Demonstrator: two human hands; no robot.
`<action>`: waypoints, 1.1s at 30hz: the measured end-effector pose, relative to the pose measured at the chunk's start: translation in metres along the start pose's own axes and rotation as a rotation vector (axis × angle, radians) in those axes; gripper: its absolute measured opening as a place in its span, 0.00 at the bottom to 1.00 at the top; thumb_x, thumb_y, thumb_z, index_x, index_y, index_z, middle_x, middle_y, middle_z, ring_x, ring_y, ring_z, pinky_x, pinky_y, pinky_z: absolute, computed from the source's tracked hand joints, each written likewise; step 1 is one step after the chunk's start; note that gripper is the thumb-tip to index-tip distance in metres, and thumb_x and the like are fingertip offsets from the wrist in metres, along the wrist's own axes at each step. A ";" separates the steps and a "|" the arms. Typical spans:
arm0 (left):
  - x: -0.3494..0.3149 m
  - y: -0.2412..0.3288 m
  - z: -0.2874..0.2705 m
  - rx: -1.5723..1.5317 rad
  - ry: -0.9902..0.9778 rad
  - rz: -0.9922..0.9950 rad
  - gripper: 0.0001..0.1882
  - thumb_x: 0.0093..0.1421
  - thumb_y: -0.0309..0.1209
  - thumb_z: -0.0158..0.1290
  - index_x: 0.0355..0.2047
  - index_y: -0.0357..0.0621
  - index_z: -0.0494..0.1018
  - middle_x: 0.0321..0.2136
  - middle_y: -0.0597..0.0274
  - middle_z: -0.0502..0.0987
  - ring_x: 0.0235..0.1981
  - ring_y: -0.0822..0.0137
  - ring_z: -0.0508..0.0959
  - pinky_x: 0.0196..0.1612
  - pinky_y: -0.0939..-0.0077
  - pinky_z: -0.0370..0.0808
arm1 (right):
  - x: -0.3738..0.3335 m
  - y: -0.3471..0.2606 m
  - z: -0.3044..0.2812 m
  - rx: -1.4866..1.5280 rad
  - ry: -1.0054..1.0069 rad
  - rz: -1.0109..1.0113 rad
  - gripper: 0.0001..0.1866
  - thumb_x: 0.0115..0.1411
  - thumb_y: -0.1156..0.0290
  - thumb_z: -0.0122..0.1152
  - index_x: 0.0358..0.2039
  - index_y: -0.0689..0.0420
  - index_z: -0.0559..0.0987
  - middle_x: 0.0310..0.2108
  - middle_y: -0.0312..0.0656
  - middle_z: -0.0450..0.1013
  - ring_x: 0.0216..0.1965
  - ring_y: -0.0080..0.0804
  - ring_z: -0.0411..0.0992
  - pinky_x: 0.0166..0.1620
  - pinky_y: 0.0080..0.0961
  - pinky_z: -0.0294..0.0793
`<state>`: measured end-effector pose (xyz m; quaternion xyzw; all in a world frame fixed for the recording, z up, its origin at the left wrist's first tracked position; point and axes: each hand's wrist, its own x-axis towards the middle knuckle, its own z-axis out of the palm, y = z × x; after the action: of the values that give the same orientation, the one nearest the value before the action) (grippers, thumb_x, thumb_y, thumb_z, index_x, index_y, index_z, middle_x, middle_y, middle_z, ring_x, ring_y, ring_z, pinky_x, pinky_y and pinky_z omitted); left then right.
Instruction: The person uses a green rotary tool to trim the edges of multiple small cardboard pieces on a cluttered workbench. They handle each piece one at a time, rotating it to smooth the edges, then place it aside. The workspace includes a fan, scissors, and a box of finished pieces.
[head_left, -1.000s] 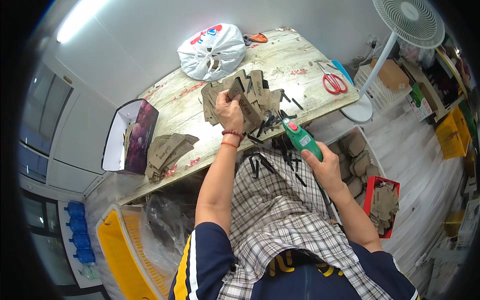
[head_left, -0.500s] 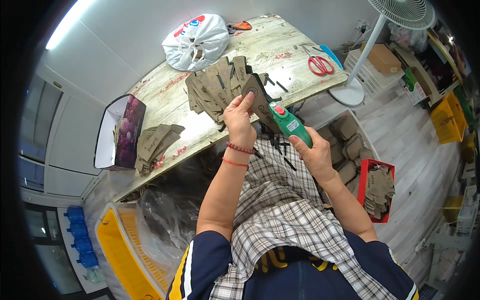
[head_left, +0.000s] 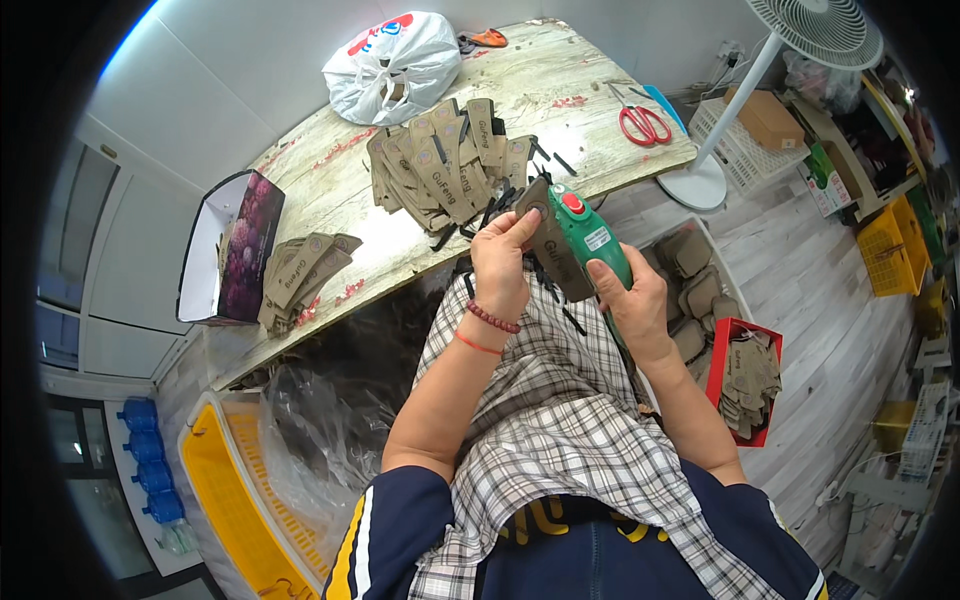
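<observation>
Between my left thumb and fingers I pinch a khaki fabric strip with dark edging [head_left: 563,268]; my left hand [head_left: 498,270] is just off the table's near edge. A green handheld electric cutter [head_left: 598,242] with a red button is wrapped in my right hand [head_left: 637,308]. The cutter's head lies against the strip's right edge near its top; its blade cannot be made out. Beyond my left hand, a pile of similar khaki strips [head_left: 437,182] lies on the table. Short black offcuts [head_left: 563,163] are scattered near the pile and on my checked apron [head_left: 560,400].
On the table [head_left: 350,185] are a white plastic bag [head_left: 392,75], red-handled scissors [head_left: 643,126], a dark floral box [head_left: 245,250] and a smaller fan of strips [head_left: 300,272]. At right stand a white fan [head_left: 735,110] and a red box of strips [head_left: 716,370]. A yellow basket [head_left: 225,500] sits lower left.
Both hands have shifted a little to the right, with the strip and the cutter. The cutter now stands steeper and runs along the strip's right side near its top.
</observation>
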<state>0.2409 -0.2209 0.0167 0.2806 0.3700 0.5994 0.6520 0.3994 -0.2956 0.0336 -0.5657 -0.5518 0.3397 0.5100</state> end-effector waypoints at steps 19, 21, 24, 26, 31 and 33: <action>0.016 0.056 -0.042 0.396 -0.159 0.058 0.04 0.60 0.24 0.55 0.34 0.37 0.77 0.27 0.66 0.80 0.25 0.80 0.76 0.29 0.87 0.73 | 0.002 -0.001 -0.015 -0.108 -0.163 -0.026 0.25 0.57 0.53 0.65 0.43 0.63 0.76 0.22 0.40 0.73 0.23 0.23 0.70 0.28 0.23 0.70; 0.017 0.067 -0.046 0.466 -0.188 0.050 0.04 0.59 0.24 0.55 0.33 0.37 0.77 0.27 0.67 0.79 0.26 0.81 0.76 0.30 0.88 0.72 | 0.003 -0.002 -0.014 -0.111 -0.183 -0.038 0.25 0.57 0.53 0.65 0.43 0.63 0.76 0.23 0.41 0.74 0.23 0.23 0.71 0.29 0.23 0.71; 0.023 0.083 -0.058 0.613 -0.242 0.012 0.05 0.59 0.25 0.56 0.33 0.35 0.78 0.27 0.69 0.79 0.27 0.82 0.74 0.32 0.89 0.70 | 0.005 -0.005 -0.011 -0.130 -0.241 -0.038 0.25 0.56 0.53 0.66 0.43 0.63 0.76 0.23 0.42 0.75 0.24 0.25 0.73 0.30 0.24 0.72; 0.023 0.093 -0.065 0.712 -0.258 0.020 0.05 0.58 0.25 0.56 0.32 0.35 0.78 0.26 0.70 0.79 0.27 0.83 0.73 0.33 0.88 0.70 | 0.008 -0.005 -0.006 -0.149 -0.269 -0.078 0.25 0.56 0.52 0.66 0.43 0.62 0.76 0.24 0.42 0.75 0.25 0.26 0.74 0.30 0.25 0.72; 0.022 0.116 -0.078 0.963 -0.328 0.001 0.06 0.56 0.26 0.58 0.30 0.35 0.76 0.25 0.72 0.76 0.27 0.82 0.71 0.33 0.86 0.68 | 0.010 -0.006 0.019 -0.141 -0.333 -0.020 0.23 0.56 0.53 0.66 0.44 0.58 0.77 0.25 0.41 0.76 0.27 0.27 0.75 0.32 0.25 0.73; 0.020 0.144 -0.101 1.021 -0.260 0.031 0.05 0.58 0.27 0.55 0.29 0.36 0.75 0.24 0.73 0.73 0.27 0.80 0.69 0.32 0.84 0.67 | 0.007 -0.003 0.021 -0.154 -0.312 -0.012 0.23 0.56 0.54 0.66 0.44 0.59 0.77 0.25 0.41 0.76 0.26 0.26 0.75 0.32 0.24 0.73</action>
<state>0.0761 -0.1907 0.0729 0.6400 0.5269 0.3127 0.4636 0.3802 -0.2855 0.0322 -0.5403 -0.6521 0.3767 0.3754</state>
